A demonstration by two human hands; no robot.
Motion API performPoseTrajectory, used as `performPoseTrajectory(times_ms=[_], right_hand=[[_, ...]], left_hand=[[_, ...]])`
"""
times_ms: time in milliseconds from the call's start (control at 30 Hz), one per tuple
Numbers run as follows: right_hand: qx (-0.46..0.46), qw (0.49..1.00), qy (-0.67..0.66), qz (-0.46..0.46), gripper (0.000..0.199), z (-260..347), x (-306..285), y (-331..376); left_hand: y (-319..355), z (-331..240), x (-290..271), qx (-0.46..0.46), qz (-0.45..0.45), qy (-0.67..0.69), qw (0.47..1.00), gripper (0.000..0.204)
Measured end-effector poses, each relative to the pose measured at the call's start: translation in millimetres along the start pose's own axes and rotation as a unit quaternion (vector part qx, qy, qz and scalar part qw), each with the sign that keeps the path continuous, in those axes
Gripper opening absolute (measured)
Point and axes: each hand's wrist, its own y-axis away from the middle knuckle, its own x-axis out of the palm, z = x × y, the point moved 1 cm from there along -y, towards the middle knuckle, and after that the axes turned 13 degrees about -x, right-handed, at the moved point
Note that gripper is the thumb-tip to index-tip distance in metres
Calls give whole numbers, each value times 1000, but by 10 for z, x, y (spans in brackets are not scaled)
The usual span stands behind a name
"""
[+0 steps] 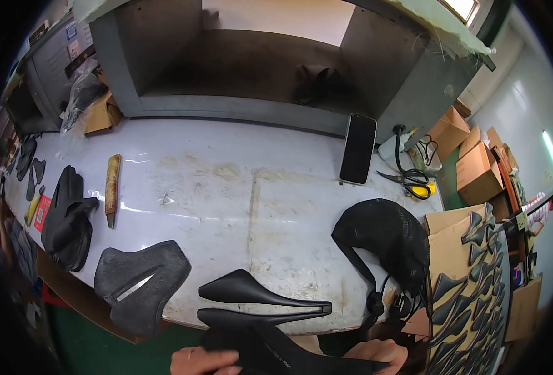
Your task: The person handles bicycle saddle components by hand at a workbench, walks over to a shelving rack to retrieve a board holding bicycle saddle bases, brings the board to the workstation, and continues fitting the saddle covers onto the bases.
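Black saddle piece (273,353) at bench's (195,150) near edge. Left hand (204,361): fingers closed on wide end; right hand (379,355): fingers curled round narrow end. Black slotted saddle (242,290) just beyond; scissors (409,182) far right.

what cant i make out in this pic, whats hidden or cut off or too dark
Head view: the near part of the left hand, cut off by the lower edge.
Head view: the near side of the black piece by the hands, also cut off there.
Head view: part of the right hand, hidden by that piece and the lower edge.
Head view: what the dark thing in the cabinet is, lost in shadow.
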Motion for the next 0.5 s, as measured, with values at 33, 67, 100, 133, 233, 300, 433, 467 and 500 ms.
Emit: performPoseTrajectory(times_ms=[33, 67, 100, 133, 233, 300, 433, 467, 500], right_hand=[[0, 1000, 4, -6, 28, 20, -59, 0], [21, 1000, 9, 6, 28, 11, -127, -5], [43, 999, 14, 18, 28, 8, -202, -24], [93, 990, 63, 88, 27, -2, -316, -72], [332, 893, 274, -131, 22, -161, -272, 21], [344, 887, 284, -122, 19, -264, -326, 114], [359, 877, 298, -112, 19, -319, -345, 113], [375, 871, 295, -113, 19, -340, -386, 143], [377, 871, 294, -116, 19, -352, -389, 143]], left_hand=[[-54, -36, -73, 170, 54, -250, 951, 49], [-76, -70, -63, 168, 58, -252, 951, 49], [-98, -112, -53, 132, 31, -267, 954, 43], [-133, -140, -40, 96, 4, -282, 955, 37], [-340, -102, 51, 24, -32, -230, 972, 44], [-413, -61, 80, -2, -9, -208, 978, 53], [-420, -54, 56, -114, 18, -194, 974, 69], [-427, -44, 52, -115, 20, -187, 975, 71], [-434, -33, 47, -116, 22, -179, 977, 73]])
